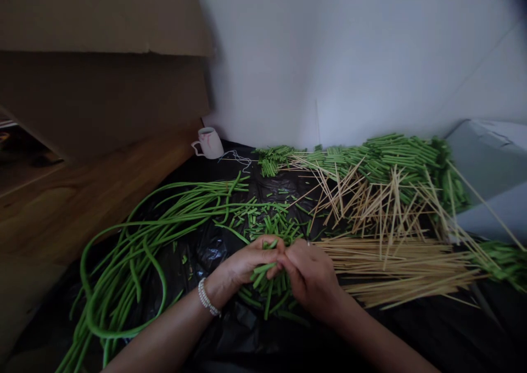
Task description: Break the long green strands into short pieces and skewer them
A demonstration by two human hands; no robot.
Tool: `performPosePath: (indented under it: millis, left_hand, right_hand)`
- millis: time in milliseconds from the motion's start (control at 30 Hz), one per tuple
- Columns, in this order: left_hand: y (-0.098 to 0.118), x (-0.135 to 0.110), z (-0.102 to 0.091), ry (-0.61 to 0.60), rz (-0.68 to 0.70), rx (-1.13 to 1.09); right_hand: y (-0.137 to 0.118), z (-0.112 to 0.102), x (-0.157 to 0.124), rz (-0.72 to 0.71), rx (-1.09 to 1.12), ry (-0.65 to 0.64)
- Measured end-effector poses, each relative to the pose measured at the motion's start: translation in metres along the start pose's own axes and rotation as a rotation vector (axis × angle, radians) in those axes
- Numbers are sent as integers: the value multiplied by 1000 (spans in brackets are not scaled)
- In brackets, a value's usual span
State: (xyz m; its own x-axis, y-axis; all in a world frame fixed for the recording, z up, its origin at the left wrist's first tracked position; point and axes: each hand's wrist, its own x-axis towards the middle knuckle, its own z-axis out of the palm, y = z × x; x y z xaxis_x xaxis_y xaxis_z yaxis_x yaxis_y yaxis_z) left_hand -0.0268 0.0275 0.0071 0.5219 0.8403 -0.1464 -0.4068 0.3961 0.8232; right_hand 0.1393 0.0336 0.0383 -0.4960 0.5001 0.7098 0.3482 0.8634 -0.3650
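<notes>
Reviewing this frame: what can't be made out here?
Head view:
Right hand: curled, it hides anything it pinches.
Mug: its near side hides the inside bottom.
Long green stems: bottom edge cuts off some ends.
Far-right green pile: right edge cuts it off.

Low passage rightward was obstructed by the wooden sticks (pixel 395 263), and leftward by the long green stems (pixel 117 285); room was left above both. Farther forward, reach was barred by the white wall (pixel 263 71).
</notes>
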Motion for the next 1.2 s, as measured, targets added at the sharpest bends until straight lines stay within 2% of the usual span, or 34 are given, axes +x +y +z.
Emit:
performPosePath:
  millis: [167, 233, 300, 333, 367, 400, 433, 500, 600, 667, 733, 833, 967, 1067, 1200]
  left_hand:
    - [1, -10, -4, -118, -76, -7]
    - [1, -14, -7, -122, -114, 18]
    - [5, -15, -8, -120, -102, 14]
    - [8, -14, -8, -105, -72, -3]
    - [11, -11, -8, -81, -18, -42]
    - [16, -9, -8, -24, 29, -73]
    - [20, -5, -8, 96, 114, -95]
    - [27, 2, -11, 312, 237, -77]
    - [29, 11, -17, 531, 361, 147]
    - [26, 14, -19, 585, 424, 380]
    - [21, 14, -18, 550, 456, 675]
    - [14, 11, -9, 430, 461, 1125]
    - [6, 7, 6, 209, 406, 1536]
    - [3, 6, 10, 122, 390, 1690]
    - [6, 6, 2, 158, 395, 1631]
  right_hand:
    - [-13, 6, -8, -183, 19, -25]
    - [-18, 2, -6, -183, 84, -48]
    - [-19, -5, 0, -70, 192, -63]
    - [-16, -9, 4, 42, 271, -71]
    - [-12, -14, 7, 221, 364, -85]
    - [-6, -17, 11, 384, 471, -78]
    - [1, -20, 13, 503, 555, -60]
    - [15, -22, 16, 662, 639, 31]
    - [30, -22, 17, 725, 638, 60]
    - [34, -23, 17, 708, 607, 32]
    - [33, -25, 18, 682, 568, 7]
    - [31, -31, 21, 670, 526, 11]
    - [33, -37, 24, 674, 534, 42]
    - [36, -39, 25, 681, 558, 47]
    - [38, -38, 24, 689, 549, 31]
